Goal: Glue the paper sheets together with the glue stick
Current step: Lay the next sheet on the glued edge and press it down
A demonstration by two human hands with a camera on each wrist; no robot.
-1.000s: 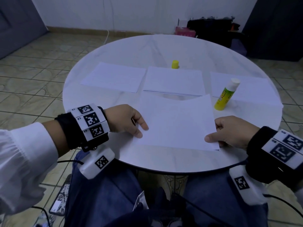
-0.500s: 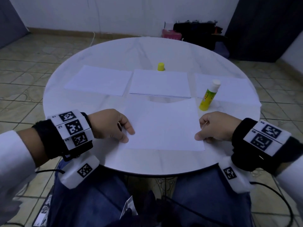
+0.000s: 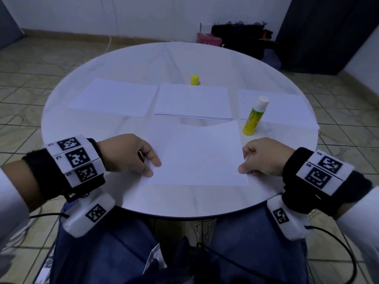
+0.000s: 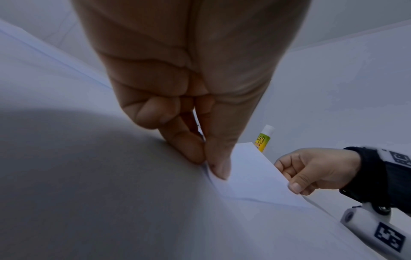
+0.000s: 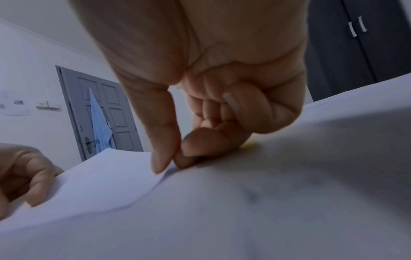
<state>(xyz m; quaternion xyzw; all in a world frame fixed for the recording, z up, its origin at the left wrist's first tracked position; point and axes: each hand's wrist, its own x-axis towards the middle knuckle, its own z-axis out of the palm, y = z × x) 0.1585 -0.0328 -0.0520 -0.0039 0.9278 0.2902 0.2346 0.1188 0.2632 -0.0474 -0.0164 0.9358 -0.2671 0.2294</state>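
Observation:
A white paper sheet (image 3: 194, 154) lies near the front of the round table (image 3: 180, 58). My left hand (image 3: 151, 169) pinches its left edge between thumb and forefinger; the left wrist view shows the same pinch (image 4: 213, 165). My right hand (image 3: 244, 167) pinches the right edge, as the right wrist view confirms (image 5: 171, 163). The uncapped glue stick (image 3: 255, 116), yellow-green with a white top, stands upright just beyond the sheet's far right corner. Its yellow cap (image 3: 194, 79) stands at the back.
Farther back on the table lie a left paper sheet (image 3: 114, 97), a middle stack of sheets (image 3: 192, 101) and a right sheet (image 3: 287, 107). Dark bags (image 3: 244, 37) and a pink box (image 3: 209, 38) sit on the floor beyond. My knees are under the front edge.
Both hands keep the same hold on the sheet. The sheet has shifted slightly and the head view has moved right, so everything sits more to the left.

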